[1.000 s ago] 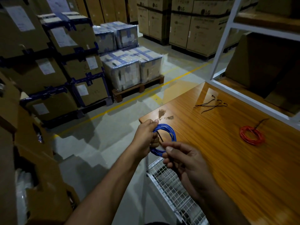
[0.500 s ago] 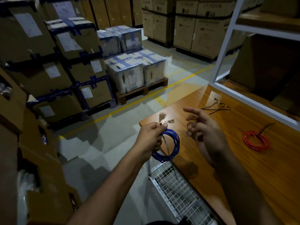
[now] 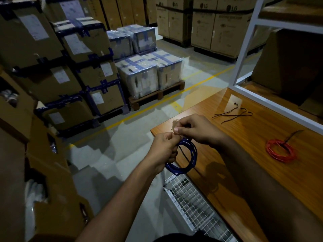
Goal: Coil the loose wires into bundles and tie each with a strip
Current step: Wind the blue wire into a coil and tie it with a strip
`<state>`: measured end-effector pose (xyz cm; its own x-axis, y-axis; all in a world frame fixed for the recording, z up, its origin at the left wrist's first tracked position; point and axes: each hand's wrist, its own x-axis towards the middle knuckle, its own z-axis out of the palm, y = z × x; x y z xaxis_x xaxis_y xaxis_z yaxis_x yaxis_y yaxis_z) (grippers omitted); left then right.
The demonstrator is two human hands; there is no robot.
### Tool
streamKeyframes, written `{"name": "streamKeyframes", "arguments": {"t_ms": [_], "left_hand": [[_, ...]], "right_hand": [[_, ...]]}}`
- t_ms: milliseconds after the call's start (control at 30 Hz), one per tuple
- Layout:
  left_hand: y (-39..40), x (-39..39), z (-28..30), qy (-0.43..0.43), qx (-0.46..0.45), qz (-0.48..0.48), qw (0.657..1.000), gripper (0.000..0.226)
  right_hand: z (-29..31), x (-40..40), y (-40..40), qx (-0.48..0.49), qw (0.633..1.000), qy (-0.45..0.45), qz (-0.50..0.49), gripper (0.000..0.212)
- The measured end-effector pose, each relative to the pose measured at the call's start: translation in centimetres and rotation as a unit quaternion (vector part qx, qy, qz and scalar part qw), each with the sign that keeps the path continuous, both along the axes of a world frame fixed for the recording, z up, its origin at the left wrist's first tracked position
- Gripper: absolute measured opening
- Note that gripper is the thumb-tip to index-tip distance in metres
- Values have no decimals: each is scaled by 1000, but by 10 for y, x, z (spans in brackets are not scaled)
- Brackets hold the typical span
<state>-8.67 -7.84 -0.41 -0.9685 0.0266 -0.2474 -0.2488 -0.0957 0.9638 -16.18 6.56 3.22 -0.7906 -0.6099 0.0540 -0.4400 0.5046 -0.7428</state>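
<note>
A coil of blue wire (image 3: pixel 187 158) hangs over the near left corner of the wooden table (image 3: pixel 253 172). My left hand (image 3: pixel 164 149) grips the coil at its upper left side. My right hand (image 3: pixel 195 130) is closed at the top of the coil, fingertips pinched right against the left hand's. A thin dark strip (image 3: pixel 183 154) runs down across the inside of the coil. A red wire coil (image 3: pixel 281 151) with a dark strip on it lies on the table to the right.
Several loose black strips (image 3: pixel 232 115) lie at the table's far side. A white shelf frame (image 3: pixel 244 49) rises behind the table. A wire mesh shelf (image 3: pixel 192 203) sits under the table's edge. Stacked cardboard boxes (image 3: pixel 78 58) and a pallet (image 3: pixel 157 96) stand on the floor to the left.
My right hand, lifted open over the table half a second ago, has come back down and closed at the top of the blue coil. The left hand kept its hold.
</note>
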Motion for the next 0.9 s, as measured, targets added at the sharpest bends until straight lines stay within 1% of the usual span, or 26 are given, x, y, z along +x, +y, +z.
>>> {"name": "streamKeyframes", "arguments": {"t_ms": [67,167,267,300,367,433,533,600,633,667,733,767,833,900], "left_hand": [[0,0,-1,3,26,2,1000,31],[-1,0,-2,2,87,25,996,27],[0,-4,-1,-10,101,52,994,24],[0,-5,-1,-16,110,59,992,24],[0,-7,-2,-25,129,71,989,26],[0,-9,-4,-32,139,89,986,29],[-1,-14,-6,-41,157,115,980,28],[-1,-18,-10,-49,164,136,976,28],[-1,-20,-12,-53,162,148,974,27],[1,-21,-14,-56,160,159,973,25],[6,-22,-14,-62,165,173,969,26],[9,-22,-13,-65,168,180,967,27],[15,-21,-10,-67,162,190,966,23],[20,-20,-8,-59,152,185,969,20]], "right_hand": [[-2,-4,-2,-19,1000,-22,-8,24],[-2,-9,-3,-46,998,-42,-18,23],[-4,-12,-5,-67,997,-43,-17,19],[-5,-12,-6,-70,997,-26,-30,15],[-6,-10,-6,-62,994,50,-73,10],[-3,3,1,-62,985,127,-94,12],[-8,42,21,-56,979,195,-27,34],[-20,68,30,-39,980,196,13,47],[-25,78,31,-45,979,197,21,48],[-31,83,29,-66,976,204,30,42],[-38,89,24,-137,964,226,41,19],[-40,90,22,-172,957,231,37,12],[-39,89,22,-234,950,205,26,13],[-35,90,24,-279,950,137,19,18]]}}
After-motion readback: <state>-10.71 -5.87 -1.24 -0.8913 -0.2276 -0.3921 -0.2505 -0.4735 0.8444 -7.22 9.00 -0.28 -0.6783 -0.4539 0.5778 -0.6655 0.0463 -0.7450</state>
